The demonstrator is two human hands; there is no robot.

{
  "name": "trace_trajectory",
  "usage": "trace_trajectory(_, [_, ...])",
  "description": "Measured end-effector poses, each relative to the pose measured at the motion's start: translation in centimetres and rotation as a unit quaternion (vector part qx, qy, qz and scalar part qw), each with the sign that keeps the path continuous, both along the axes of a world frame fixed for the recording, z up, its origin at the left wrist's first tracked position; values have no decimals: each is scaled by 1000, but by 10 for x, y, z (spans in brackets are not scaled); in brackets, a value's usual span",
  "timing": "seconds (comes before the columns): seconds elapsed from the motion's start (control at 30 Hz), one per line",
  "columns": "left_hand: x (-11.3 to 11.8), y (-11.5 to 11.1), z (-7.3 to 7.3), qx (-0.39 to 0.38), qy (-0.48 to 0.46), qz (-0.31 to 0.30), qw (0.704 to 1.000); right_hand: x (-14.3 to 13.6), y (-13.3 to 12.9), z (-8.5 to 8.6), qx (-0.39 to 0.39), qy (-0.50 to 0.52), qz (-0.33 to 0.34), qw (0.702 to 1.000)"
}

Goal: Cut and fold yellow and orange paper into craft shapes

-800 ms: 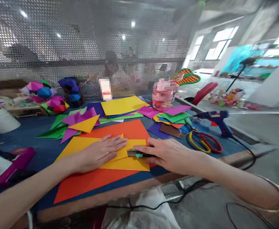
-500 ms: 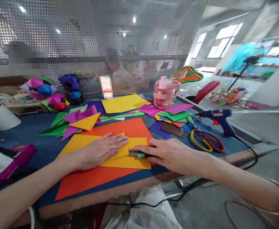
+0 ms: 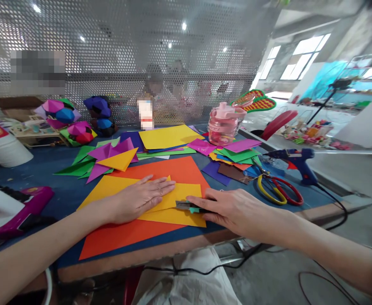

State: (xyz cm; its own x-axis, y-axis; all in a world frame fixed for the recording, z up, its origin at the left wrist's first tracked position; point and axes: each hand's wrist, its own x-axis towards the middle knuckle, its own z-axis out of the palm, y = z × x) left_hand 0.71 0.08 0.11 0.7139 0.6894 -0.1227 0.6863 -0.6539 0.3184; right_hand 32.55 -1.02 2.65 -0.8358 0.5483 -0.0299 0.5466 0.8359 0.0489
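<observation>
Flat on a folded yellow-orange sheet of paper (image 3: 188,190) lies my left hand (image 3: 146,197), its fingers stretched out and pressing the paper down. My right hand (image 3: 233,207) grips a utility knife (image 3: 183,205) with a dark blade and a green part. The blade points left and lies at the cut or folded edge that runs across the yellow-orange paper; whether it is slicing, I cannot tell. Beneath this paper is a larger orange sheet (image 3: 125,237), resting on the blue tabletop near its front edge.
Folded purple and green paper pieces (image 3: 109,154) lie at the left. Yellow sheets (image 3: 170,136) are stacked behind. Coloured scraps (image 3: 237,154), red-and-yellow-handled pliers or scissors (image 3: 279,190) and a blue glue gun (image 3: 300,161) sit at the right. A pink bottle (image 3: 223,125) stands behind them.
The whole view has shifted slightly, so everything appears a little farther right. Relative to the paper, both hands and the knife have hardly moved.
</observation>
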Motion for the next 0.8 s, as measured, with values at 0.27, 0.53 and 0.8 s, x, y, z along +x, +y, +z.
trace_trajectory(0.27, [-3, 2, -4, 5, -7, 0, 1000, -16, 1, 10, -19, -24, -8, 999])
trace_trajectory(0.53, [0, 1, -1, -5, -7, 8, 1000, -9, -6, 6, -13, -11, -1, 1000])
trace_trajectory(0.8, [0, -1, 0, -1, -7, 20, 1000, -14, -19, 1, 3, -13, -24, 1000])
